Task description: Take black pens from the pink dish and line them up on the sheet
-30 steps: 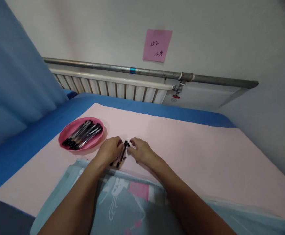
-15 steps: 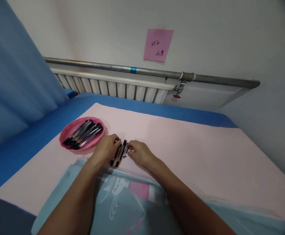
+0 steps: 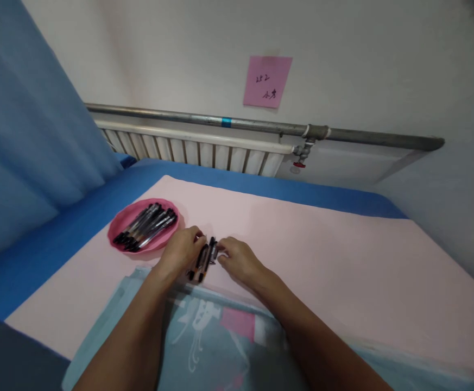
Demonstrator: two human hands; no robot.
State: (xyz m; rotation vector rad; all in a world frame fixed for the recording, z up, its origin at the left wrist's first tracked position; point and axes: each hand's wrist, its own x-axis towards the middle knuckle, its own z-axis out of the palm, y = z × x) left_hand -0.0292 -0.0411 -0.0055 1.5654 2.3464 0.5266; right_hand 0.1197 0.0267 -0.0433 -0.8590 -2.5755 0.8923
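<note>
My left hand (image 3: pixel 181 251) is curled around a small bunch of black pens (image 3: pixel 203 260) lying on the pink sheet (image 3: pixel 322 255). My right hand (image 3: pixel 239 260) is closed beside it, its fingertips pinching the top ends of the same pens. A pink plate (image 3: pixel 118 231) to the left holds several more black pens (image 3: pixel 147 227). Both hands rest just beyond the edge of a light blue printed cloth (image 3: pixel 204 336).
A white radiator (image 3: pixel 196 149) and a grey pipe (image 3: pixel 261 126) run along the far wall, with a pink note (image 3: pixel 266 81) stuck above. A blue curtain (image 3: pixel 29 125) hangs at the left. Blue bedding (image 3: pixel 57 228) borders the pink sheet.
My two hands have drawn closer together around the pens, which now lie bunched side by side. The view has shifted slightly down and left.
</note>
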